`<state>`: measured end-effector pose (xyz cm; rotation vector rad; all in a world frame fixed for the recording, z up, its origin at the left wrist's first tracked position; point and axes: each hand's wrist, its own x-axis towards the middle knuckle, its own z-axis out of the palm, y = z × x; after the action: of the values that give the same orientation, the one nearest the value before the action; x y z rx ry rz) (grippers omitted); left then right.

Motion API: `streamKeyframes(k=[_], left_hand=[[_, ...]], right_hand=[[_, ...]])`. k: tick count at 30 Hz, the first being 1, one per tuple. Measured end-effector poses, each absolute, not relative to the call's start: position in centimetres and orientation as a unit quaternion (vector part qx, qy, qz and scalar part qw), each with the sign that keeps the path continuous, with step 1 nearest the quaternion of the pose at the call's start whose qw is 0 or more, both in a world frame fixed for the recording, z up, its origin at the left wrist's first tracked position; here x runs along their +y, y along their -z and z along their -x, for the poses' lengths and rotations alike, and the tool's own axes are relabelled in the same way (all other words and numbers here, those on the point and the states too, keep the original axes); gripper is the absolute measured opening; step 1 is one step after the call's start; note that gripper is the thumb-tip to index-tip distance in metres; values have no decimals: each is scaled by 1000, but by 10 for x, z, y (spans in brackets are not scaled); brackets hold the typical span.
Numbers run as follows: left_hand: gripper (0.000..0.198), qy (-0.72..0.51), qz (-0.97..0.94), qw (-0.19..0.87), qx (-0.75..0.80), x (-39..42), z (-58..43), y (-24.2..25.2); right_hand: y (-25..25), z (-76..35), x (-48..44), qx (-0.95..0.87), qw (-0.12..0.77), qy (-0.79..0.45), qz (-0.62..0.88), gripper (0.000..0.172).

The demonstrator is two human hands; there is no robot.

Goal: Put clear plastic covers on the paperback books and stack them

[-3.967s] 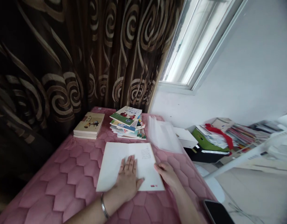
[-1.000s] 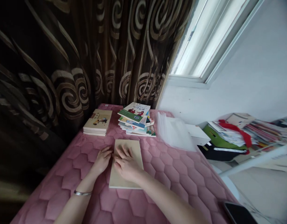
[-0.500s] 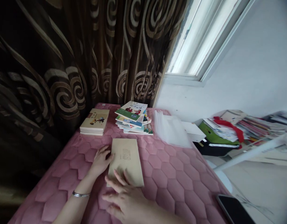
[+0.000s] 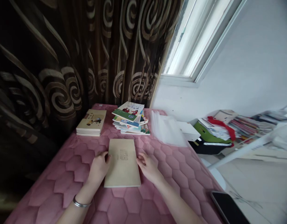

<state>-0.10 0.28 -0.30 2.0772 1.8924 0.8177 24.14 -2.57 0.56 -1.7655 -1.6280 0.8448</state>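
A tan notebook (image 4: 122, 174) lies on the pink quilted surface in front of me, small printed lines on its upper half. My left hand (image 4: 100, 165), with a silver bangle on the wrist, grips its left edge between thumb and curled fingers. At the opposite edge my right hand (image 4: 148, 166) pinches the notebook's right side. The fingertips under or beside the edges are partly hidden. Beyond the notebook, to the left, sits a neat stack of similar tan notebooks (image 4: 91, 123) with a cartoon picture on the top cover.
Behind the notebook stands an uneven pile of colourful books (image 4: 129, 116). Clear plastic covers (image 4: 168, 129) lie right of it, near a white box (image 4: 189, 131). A phone (image 4: 228, 207) rests at the near right edge. Patterned curtains (image 4: 125, 56) hang at the back.
My right hand has moved from over the notebook's lower part to its right edge, where its fingers have closed. My left hand stays at the left edge. The view has shifted slightly.
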Motion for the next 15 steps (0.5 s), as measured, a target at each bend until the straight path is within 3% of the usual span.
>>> streamKeyframes(k=[5,15], left_hand=[[38,-309,-664,209,648,6,5,4],[52,-352,-668,339,561,3,-17,5]], right_hand=[[3,-242,-6,-593,285,-373,654,37],[-7,-247,4,-612,278,-316,670,34]])
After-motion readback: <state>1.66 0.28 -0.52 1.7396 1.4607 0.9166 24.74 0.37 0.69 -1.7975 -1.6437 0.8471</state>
